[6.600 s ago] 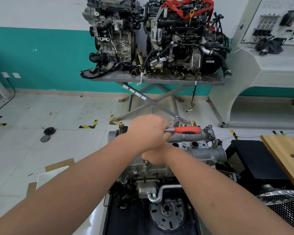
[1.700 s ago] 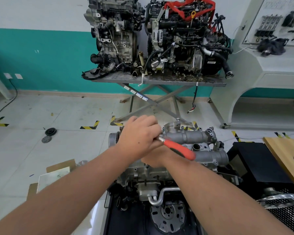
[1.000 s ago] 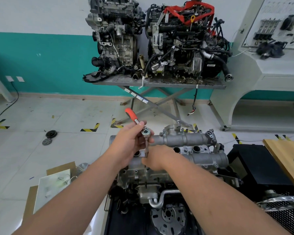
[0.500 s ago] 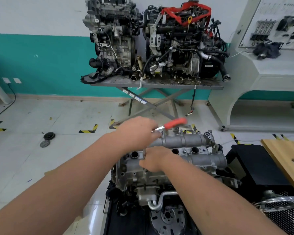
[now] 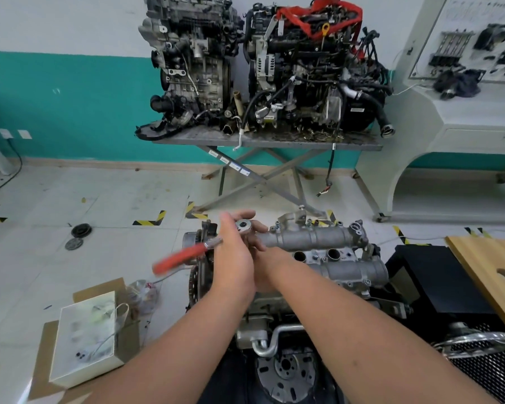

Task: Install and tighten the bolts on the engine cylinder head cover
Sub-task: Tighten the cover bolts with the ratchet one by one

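The grey cylinder head cover (image 5: 327, 246) sits on top of the engine in front of me. My left hand (image 5: 233, 258) is over its left end and grips the round head of a ratchet wrench (image 5: 187, 256). The wrench's red handle points left and down and is blurred. My right hand (image 5: 263, 258) is mostly hidden behind the left hand, down at the cover under the wrench head; what it holds I cannot tell. The bolt under the wrench is hidden.
An open white box (image 5: 83, 336) on cardboard lies on the floor at the left, beside a plastic bag (image 5: 143, 291). A wooden board (image 5: 496, 275) on a black stand is at the right. Two engines stand on a grey table (image 5: 263, 141) behind.
The red handle has swung from pointing up-right over the cover round to the left and down. My left hand has stayed on the wrench head and my right hand beneath it.
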`<state>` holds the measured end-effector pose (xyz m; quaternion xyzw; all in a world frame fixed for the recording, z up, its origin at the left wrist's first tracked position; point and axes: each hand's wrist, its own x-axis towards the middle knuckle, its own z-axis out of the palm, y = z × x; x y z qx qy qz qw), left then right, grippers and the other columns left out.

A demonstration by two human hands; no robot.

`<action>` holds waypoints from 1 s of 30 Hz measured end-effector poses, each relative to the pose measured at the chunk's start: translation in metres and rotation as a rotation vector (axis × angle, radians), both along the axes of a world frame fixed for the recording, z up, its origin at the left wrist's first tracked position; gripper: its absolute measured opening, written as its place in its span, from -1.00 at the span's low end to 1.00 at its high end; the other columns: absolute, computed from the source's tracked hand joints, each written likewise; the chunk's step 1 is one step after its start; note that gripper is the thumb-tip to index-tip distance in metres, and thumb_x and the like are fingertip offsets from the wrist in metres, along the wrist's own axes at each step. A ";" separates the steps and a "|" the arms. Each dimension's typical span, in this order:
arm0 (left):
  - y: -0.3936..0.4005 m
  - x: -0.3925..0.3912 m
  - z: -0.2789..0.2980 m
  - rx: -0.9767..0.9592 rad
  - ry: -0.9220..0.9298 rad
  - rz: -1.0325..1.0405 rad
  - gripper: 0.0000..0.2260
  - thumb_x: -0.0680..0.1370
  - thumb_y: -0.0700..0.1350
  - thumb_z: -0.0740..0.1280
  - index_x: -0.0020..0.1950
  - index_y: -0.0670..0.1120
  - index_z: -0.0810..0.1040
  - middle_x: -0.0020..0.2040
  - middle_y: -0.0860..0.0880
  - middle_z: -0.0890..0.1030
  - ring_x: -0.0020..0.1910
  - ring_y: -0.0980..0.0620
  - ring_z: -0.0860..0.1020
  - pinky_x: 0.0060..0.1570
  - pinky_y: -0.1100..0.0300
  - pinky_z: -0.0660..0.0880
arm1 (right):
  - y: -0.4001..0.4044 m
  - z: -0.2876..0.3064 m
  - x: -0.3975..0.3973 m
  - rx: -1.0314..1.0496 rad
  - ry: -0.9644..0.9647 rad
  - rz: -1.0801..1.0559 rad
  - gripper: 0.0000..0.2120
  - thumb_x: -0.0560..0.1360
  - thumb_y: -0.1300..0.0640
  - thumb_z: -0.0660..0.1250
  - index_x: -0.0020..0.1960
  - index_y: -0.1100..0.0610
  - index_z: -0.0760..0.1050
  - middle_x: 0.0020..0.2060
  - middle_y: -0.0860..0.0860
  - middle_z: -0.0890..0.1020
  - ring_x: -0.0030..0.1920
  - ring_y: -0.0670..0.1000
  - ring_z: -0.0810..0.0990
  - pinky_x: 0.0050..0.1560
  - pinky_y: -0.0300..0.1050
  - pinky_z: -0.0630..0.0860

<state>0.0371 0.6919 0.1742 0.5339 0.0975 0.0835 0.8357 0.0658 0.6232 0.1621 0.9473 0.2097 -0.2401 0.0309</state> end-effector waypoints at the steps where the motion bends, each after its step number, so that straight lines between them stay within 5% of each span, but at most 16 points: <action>1: 0.003 0.003 0.003 -0.073 0.079 -0.044 -0.56 0.60 0.25 0.09 -0.19 0.08 0.66 -0.31 -0.08 0.62 -0.50 0.03 0.43 -0.37 0.16 0.39 | 0.003 -0.001 -0.001 0.010 -0.017 0.008 -0.64 0.59 0.14 0.15 0.34 0.14 0.48 0.24 0.09 0.59 0.19 0.16 0.56 0.19 0.12 0.55; 4: 0.023 0.020 0.012 -0.039 0.194 -0.207 -0.72 0.64 0.08 0.19 -0.05 -0.07 0.58 -0.39 -0.07 0.56 -0.55 -0.01 0.44 -0.48 0.20 0.39 | -0.002 -0.002 -0.002 0.124 -0.027 -0.141 -0.69 0.58 0.06 0.08 0.19 0.09 0.53 0.08 0.07 0.64 0.04 0.15 0.59 -0.01 0.01 0.55; 7: 0.047 0.032 0.029 0.298 0.202 -0.494 -0.80 0.62 -0.02 0.23 0.11 -0.13 0.50 -0.33 -0.06 0.62 -0.41 -0.10 0.61 -0.33 0.10 0.56 | -0.001 0.001 -0.006 0.129 -0.002 -0.202 -0.80 0.56 -0.01 0.12 -0.01 0.03 0.48 -0.05 0.03 0.59 -0.03 0.12 0.57 -0.07 -0.02 0.53; 11: 0.058 0.035 0.046 0.699 0.085 -0.696 -0.75 0.62 0.04 0.21 0.13 -0.11 0.53 -0.16 -0.07 0.72 -0.20 -0.08 0.70 0.05 -0.16 0.59 | -0.003 0.004 -0.010 0.127 0.017 -0.216 -0.68 0.58 -0.02 0.14 0.22 0.09 0.49 0.23 0.07 0.56 0.19 0.18 0.55 0.20 0.10 0.53; 18: 0.053 0.024 0.054 0.740 -0.060 -0.820 -0.77 0.68 -0.03 0.17 0.18 -0.03 0.59 -0.09 0.01 0.71 -0.26 0.03 0.63 -0.05 0.01 0.45 | -0.004 0.002 -0.010 0.230 0.055 -0.297 -0.50 0.57 0.01 0.14 0.49 0.07 0.21 0.26 0.12 0.53 0.25 0.22 0.52 0.21 0.08 0.51; 20: 0.052 0.026 0.062 0.930 -0.134 -0.808 -0.82 0.68 -0.05 0.20 0.09 0.07 0.60 -0.16 0.06 0.69 -0.26 0.08 0.63 -0.10 0.07 0.51 | -0.005 -0.002 -0.007 0.190 0.043 -0.280 -0.61 0.56 -0.02 0.15 0.34 0.09 0.36 0.24 0.10 0.54 0.19 0.20 0.54 0.19 0.07 0.51; 22: 0.047 0.029 0.070 1.293 -0.279 -0.776 -0.90 0.65 0.02 0.25 -0.03 0.12 0.54 -0.23 0.08 0.63 -0.24 0.10 0.60 -0.22 0.13 0.51 | -0.005 -0.006 -0.005 0.168 0.026 -0.231 -0.82 0.55 -0.01 0.15 0.00 0.07 0.43 0.06 0.05 0.58 0.07 0.15 0.54 0.09 0.04 0.51; 25: 0.034 0.027 0.060 1.804 -0.546 -0.556 -0.82 0.60 0.12 0.24 -0.15 0.11 0.37 -0.25 0.13 0.45 -0.19 0.07 0.49 -0.24 0.15 0.30 | -0.004 -0.005 -0.005 0.189 -0.026 -0.149 -0.84 0.56 0.07 0.14 0.02 0.12 0.45 0.00 0.06 0.57 0.06 0.15 0.55 0.14 0.08 0.53; 28: 0.028 0.019 0.032 1.808 -0.711 -0.096 -0.71 0.53 0.16 0.29 -0.29 0.02 0.43 -0.26 0.09 0.44 -0.23 0.02 0.47 -0.09 0.07 0.25 | -0.005 0.008 -0.007 0.076 -0.106 -0.054 -0.64 0.64 0.10 0.03 0.38 0.14 0.38 0.30 0.14 0.46 0.28 0.17 0.44 0.33 0.13 0.40; 30: 0.024 0.015 0.015 1.630 -0.734 0.197 -0.66 0.45 0.17 0.30 -0.37 -0.05 0.49 -0.27 0.03 0.51 -0.28 -0.03 0.49 -0.09 0.01 0.25 | 0.023 0.014 -0.015 0.019 -0.401 -0.239 -0.70 0.62 0.13 0.03 0.25 0.15 0.43 0.18 0.14 0.48 0.15 0.09 0.53 0.33 0.14 0.42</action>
